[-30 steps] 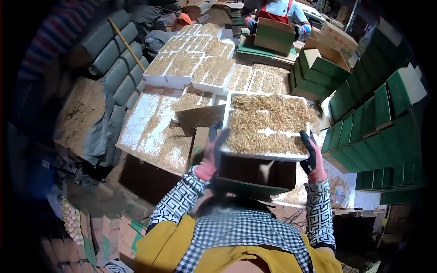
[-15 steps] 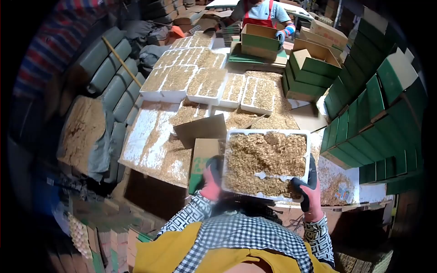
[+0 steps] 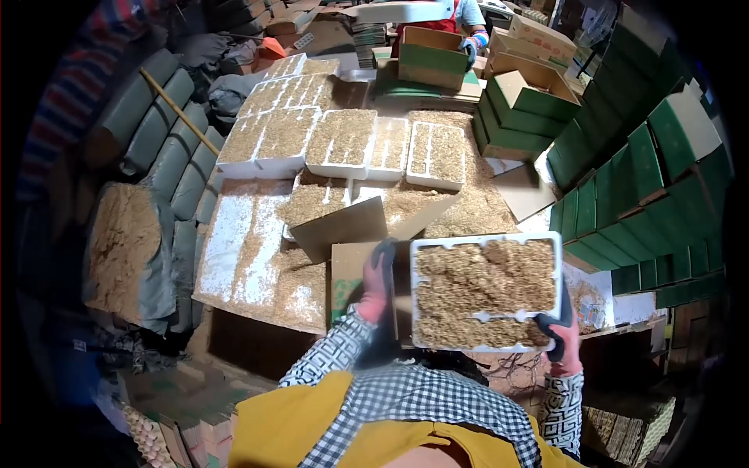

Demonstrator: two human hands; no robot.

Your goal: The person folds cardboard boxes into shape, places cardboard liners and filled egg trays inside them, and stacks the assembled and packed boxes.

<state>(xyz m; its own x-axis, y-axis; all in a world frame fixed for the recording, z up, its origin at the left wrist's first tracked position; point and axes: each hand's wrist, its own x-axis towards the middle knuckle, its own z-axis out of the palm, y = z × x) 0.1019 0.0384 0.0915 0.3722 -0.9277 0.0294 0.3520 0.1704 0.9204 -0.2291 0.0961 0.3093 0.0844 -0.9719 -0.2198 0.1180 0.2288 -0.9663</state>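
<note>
Inspector: Holding a white foam tray (image 3: 485, 292) at both ends, close to the body and above the near edge of the work table (image 3: 234, 257). The left hand (image 3: 377, 279), gloved, grips the tray's left rim; the right hand (image 3: 560, 337), also gloved, clamps the lower right corner. Both are closed on the tray.

Clerk: Contents?

Inspector: Tan, straw-like loose material (image 3: 484, 281) fills its compartments, heaped near the rim. The tray looks roughly level.

Clerk: Advice on handling?

Inspector: In my judgement, keep it level and keep the grip balanced. One hand sits mid-edge and the other at a corner, so the tray could tip toward the far right corner. Foam is brittle, so I would press with the palms rather than pinch with the fingertips.

Clerk: Surroundings?

Inspector: Filled trays (image 3: 343, 140) lie in rows further up the table, with spilled material between them. A cardboard sheet (image 3: 343, 226) lies just beyond the left hand. Green boxes (image 3: 647, 179) are stacked to the right. A co-worker (image 3: 437, 12) stands at the far end behind an open carton (image 3: 425, 54).
</note>
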